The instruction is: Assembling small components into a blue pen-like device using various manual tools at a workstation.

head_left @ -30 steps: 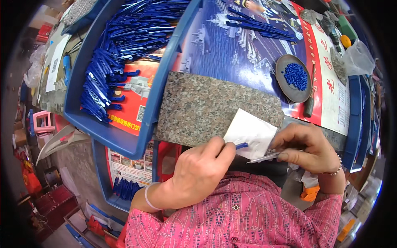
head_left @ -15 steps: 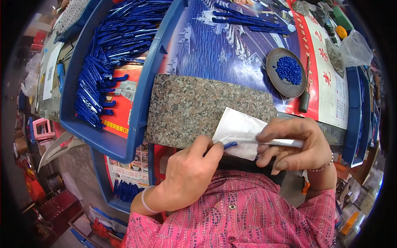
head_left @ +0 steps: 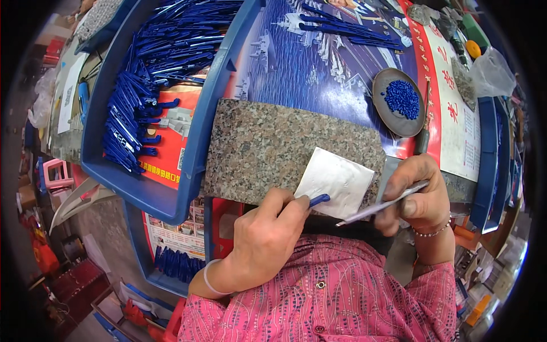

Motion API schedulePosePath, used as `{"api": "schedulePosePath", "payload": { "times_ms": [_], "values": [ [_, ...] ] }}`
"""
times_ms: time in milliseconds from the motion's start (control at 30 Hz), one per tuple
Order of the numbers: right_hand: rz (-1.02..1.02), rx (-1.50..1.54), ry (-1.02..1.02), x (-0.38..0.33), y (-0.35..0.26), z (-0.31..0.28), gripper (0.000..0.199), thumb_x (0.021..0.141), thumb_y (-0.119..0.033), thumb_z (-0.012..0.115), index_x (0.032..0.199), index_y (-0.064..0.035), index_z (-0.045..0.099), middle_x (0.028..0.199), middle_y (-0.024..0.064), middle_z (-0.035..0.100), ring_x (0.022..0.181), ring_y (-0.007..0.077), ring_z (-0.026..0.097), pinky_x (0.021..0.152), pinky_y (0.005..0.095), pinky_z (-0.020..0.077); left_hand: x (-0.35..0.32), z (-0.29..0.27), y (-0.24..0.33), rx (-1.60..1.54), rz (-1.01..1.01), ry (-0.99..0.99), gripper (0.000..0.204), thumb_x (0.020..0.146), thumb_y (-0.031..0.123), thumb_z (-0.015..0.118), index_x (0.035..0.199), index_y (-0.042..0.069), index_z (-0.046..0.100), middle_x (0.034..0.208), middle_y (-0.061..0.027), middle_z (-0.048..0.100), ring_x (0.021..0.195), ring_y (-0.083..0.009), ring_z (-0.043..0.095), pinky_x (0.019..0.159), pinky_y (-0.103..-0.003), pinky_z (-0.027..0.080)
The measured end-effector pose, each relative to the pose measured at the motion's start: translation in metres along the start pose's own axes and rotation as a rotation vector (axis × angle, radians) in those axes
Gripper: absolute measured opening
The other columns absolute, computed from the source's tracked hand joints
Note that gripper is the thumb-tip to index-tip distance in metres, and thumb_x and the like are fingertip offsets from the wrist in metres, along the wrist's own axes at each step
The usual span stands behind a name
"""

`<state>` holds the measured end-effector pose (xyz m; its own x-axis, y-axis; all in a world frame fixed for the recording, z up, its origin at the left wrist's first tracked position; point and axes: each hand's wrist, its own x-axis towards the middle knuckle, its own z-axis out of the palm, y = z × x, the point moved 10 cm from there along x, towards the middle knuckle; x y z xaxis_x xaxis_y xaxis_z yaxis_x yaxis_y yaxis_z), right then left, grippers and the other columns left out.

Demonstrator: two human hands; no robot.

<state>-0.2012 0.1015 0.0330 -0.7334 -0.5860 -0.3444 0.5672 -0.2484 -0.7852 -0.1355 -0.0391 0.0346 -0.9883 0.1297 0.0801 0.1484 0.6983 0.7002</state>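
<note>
My left hand [head_left: 266,239] is closed, thumb and forefinger pinching a small blue piece with a rounded, bent end [head_left: 320,199]. Most of that piece is hidden by the fingers. It lies over a white square pad [head_left: 336,178] at the near edge of a speckled granite slab [head_left: 285,134]. To the right, my right hand [head_left: 421,196] grips a slim, flat silvery tool [head_left: 377,210]. The tool's tip points down and left, close to the pad's lower right corner; whether they touch I cannot tell.
A blue tray [head_left: 196,137] of blue strips stands left of the slab. Beyond lie loose blue strips [head_left: 347,31] and a dark dish [head_left: 392,126] of blue pellets, with a dark-handled tool [head_left: 421,142] beside it. Scissors-like blades [head_left: 80,205] jut out at left.
My right hand has turned the silvery tool, so its tip now slants down and left, and has shifted away from the pad, uncovering more of it. My left hand keeps its pinch.
</note>
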Motion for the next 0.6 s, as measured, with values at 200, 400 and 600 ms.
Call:
{"api": "schedulePosePath", "payload": {
  "times_ms": [200, 400, 600],
  "values": [
    [-0.062, 0.114, -0.051, 0.0, 0.001, -0.009, 0.023, 0.072, -0.008, 0.069, 0.086, 0.0075, 0.059, 0.068, 0.0181, 0.064, 0.04, 0.0137, 0.054, 0.031, 0.0205, 0.0354, -0.001, 0.0, -0.002, -0.003, -0.012, 0.036, 0.021, 0.072, 0.001, 0.068, 0.092, 0.003, 0.061, 0.08, -0.0106, 0.055, 0.062, -0.0251, 0.059, 0.052, -0.033, 0.047],
    [-0.086, 0.103, 0.057, 0.006, 0.002, -0.013, 0.025, 0.075, -0.01, 0.069, 0.092, 0.0056, 0.059, 0.063, 0.0145, 0.062, 0.05, 0.0177, 0.06, 0.041, 0.0223, 0.0462, -0.001, -0.001, -0.002, -0.006, -0.009, 0.047, 0.021, 0.072, 0.001, 0.067, 0.092, 0.003, 0.061, 0.08, -0.0107, 0.055, 0.062, -0.0256, 0.058, 0.052, -0.033, 0.047],
    [-0.112, -0.347, -0.016, 0.006, 0.006, 0.0, 0.024, 0.087, -0.017, 0.06, 0.096, 0.0053, 0.056, 0.071, 0.0096, 0.061, 0.06, 0.0122, 0.06, 0.052, 0.0219, 0.0486, -0.002, -0.001, -0.002, -0.002, -0.015, 0.039, 0.02, 0.073, 0.002, 0.067, 0.092, 0.003, 0.061, 0.08, -0.0109, 0.054, 0.063, -0.0263, 0.058, 0.052, -0.034, 0.047]
  ]
}}
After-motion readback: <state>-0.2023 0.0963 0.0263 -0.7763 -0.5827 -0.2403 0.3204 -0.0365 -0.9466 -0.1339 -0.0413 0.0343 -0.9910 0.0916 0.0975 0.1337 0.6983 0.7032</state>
